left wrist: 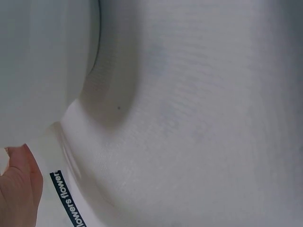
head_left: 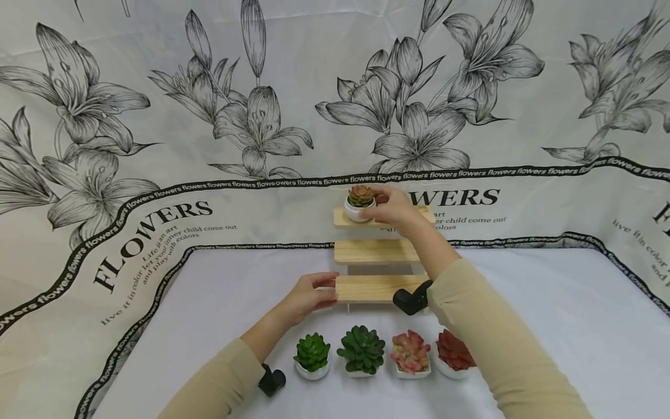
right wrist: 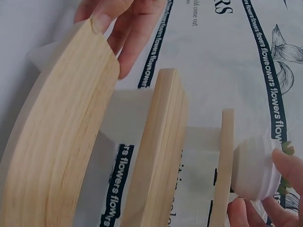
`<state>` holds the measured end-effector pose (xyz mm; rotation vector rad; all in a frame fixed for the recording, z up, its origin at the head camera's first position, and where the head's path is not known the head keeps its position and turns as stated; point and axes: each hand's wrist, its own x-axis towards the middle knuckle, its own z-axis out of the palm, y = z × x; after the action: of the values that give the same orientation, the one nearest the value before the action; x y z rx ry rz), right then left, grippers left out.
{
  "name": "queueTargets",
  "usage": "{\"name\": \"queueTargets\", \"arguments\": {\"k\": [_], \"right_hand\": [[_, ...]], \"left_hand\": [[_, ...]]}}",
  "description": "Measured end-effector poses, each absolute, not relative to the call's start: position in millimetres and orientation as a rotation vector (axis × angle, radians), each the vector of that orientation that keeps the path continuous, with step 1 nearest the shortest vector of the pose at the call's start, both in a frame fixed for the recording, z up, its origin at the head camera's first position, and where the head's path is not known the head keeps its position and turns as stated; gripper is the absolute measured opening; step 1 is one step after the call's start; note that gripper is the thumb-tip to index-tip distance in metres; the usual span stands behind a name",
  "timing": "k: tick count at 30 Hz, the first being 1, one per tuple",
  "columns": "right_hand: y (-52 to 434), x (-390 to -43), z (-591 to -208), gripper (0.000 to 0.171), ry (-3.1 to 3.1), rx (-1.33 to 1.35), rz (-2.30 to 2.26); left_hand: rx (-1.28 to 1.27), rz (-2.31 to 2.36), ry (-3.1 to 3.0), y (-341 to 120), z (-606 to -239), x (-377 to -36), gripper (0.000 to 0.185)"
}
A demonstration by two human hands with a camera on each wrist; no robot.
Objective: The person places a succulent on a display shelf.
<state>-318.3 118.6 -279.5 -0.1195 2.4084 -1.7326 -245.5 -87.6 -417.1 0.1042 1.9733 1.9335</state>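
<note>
A small succulent with orange-tipped leaves in a round white pot (head_left: 358, 212) is at the left end of the top step of a three-step wooden display stand (head_left: 366, 251). My right hand (head_left: 394, 208) holds that pot from its right side, thumb and fingers around it. In the right wrist view the pot's base is right at the top board, with fingertips of the right hand (right wrist: 288, 189) along its wall. My left hand (head_left: 309, 298) grips the left end of the lowest board. The right wrist view shows its thumb (right wrist: 101, 22) on the board's corner.
In front of the stand, four-part row aside, several potted succulents line up: bright green (head_left: 312, 354), dark green (head_left: 361, 350), pink (head_left: 410, 352) and dark red (head_left: 454, 350). Behind rises a flower-printed cloth (head_left: 282, 151). Black wrist devices (head_left: 411, 299) sit at both sleeves.
</note>
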Motion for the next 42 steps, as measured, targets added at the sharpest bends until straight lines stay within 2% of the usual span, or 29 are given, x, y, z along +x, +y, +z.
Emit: {"name": "queueTargets", "arguments": {"k": [12,24,42], "right_hand": [[166,-297,-272,0.070,2.336,-0.291,-1.655],[215,-259,-269,0.070,2.389,-0.402,-1.576],[296,-203,-289,0.044,2.457,-0.518,-1.514]], "left_hand": [[0.109,1.935,1.931,-89,-418,-247,0.049],[0.139,1.937,1.925,-89,-418,-246,0.048],[0.144,1.939,1.934,-91,-418,-243,0.049]]}}
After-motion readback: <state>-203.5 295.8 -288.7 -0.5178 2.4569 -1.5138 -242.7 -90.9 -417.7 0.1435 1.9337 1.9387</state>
